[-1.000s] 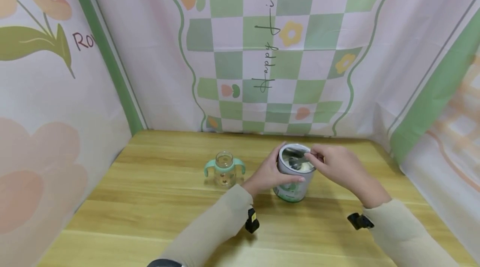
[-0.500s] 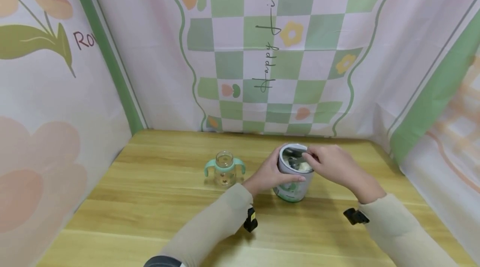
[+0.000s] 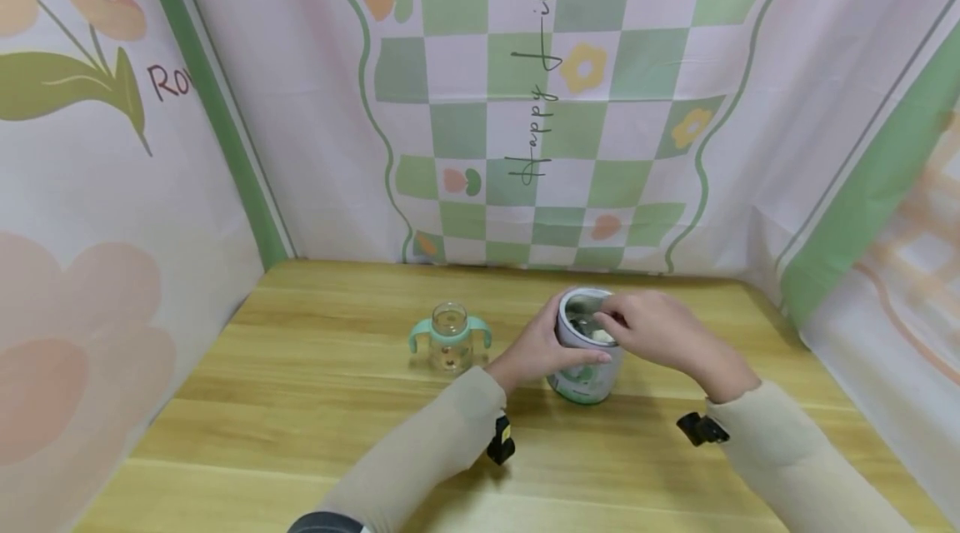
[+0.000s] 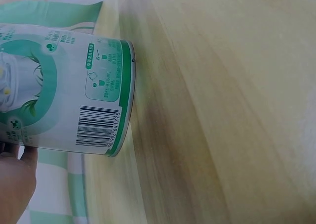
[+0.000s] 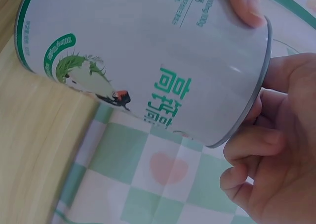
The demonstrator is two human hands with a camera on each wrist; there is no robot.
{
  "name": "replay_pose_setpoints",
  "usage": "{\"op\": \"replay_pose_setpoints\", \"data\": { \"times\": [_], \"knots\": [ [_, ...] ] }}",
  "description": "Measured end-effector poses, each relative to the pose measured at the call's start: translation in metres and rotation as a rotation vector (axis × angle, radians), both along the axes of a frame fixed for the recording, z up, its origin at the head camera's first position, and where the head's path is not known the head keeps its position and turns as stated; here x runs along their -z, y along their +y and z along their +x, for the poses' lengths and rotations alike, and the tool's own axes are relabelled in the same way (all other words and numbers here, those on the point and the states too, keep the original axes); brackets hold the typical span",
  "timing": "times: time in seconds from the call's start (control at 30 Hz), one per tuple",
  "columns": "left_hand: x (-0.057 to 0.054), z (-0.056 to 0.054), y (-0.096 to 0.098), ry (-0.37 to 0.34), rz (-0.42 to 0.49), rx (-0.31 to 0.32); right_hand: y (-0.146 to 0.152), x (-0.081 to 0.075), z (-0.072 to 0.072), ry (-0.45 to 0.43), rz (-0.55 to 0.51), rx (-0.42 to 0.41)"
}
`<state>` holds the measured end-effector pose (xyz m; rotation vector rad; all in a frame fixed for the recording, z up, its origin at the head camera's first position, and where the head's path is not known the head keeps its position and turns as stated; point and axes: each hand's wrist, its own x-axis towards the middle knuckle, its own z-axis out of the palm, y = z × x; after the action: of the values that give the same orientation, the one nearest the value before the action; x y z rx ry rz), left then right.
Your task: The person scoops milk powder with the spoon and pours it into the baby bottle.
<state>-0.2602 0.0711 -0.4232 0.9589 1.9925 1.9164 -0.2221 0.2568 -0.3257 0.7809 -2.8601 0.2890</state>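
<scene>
White and green, the open tin (image 3: 587, 350) stands upright on the wooden table (image 3: 300, 400) in the head view, right of a small clear bottle (image 3: 450, 339) with mint handles, which looks empty. What fills the tin is hard to tell; only a pale, shiny inside shows past the fingers. The left hand (image 3: 536, 347) wraps the tin's near side, fingers curled round its wall. The right hand (image 3: 652, 325) lies over the tin's mouth, fingertips bent down at the rim; whether they pinch anything there cannot be told.

From the left wrist, the tin (image 4: 64, 85) shows its barcode and green base ring resting on the table (image 4: 222, 110), with part of the left hand (image 4: 15, 179) touching its wall.

From the right wrist, the tin's (image 5: 138, 61) printed side fills the frame; the right hand (image 5: 266, 159) sits at the rim with fingers curled, and a fingertip of the left hand (image 5: 244, 4) presses the wall above.
</scene>
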Motion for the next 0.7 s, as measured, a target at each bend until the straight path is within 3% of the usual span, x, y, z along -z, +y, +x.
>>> {"op": "replay_pose_setpoints", "data": {
  "times": [0.4, 0.6, 0.7],
  "knots": [
    [-0.0019, 0.0001, -0.0044, -0.022, 0.027, 0.061, -0.0077, 0.0019, 0.0021, -0.066, -0.078, -0.018],
    [-0.008, 0.0047, -0.0052, -0.018, 0.044, 0.064, -0.0071, 0.0006, 0.0054, -0.135, -0.202, 0.015],
    [0.0005, -0.0012, -0.0015, -0.007, 0.036, 0.057, -0.0036, -0.0007, 0.0064, -0.183, -0.291, 0.029]
  ]
}}
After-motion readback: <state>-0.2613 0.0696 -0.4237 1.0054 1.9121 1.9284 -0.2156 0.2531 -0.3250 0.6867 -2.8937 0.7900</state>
